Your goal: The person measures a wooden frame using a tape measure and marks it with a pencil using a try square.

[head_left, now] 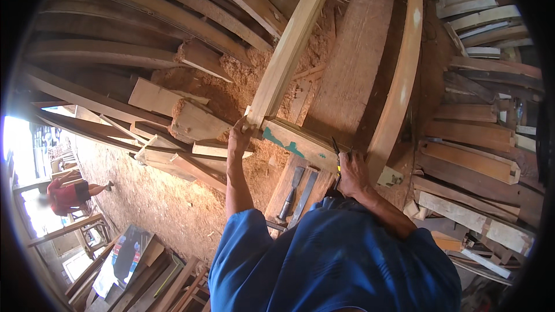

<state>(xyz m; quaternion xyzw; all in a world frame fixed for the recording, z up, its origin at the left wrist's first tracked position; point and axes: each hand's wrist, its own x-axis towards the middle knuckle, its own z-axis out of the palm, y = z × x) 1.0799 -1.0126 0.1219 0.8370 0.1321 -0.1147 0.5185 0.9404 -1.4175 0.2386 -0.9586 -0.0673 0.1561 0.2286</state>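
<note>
Head view: wooden frame (287,58), one o'clock from centre. My left hand (239,138), at nine, touches its corner, grip unclear to me. My right hand (352,172), at four, closes around a slim yellow-and-black tool (339,167).

Tan crosspiece (310,146) patched with green, yellow-and-black tool (339,167), blue shirt (335,254), orange-brown sawdust (245,75)

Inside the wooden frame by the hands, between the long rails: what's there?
Inside the frame: a wide rough plank, with reddish-brown shavings to its left. Whatever lies beneath the plank or directly under the rails is covered.
</note>
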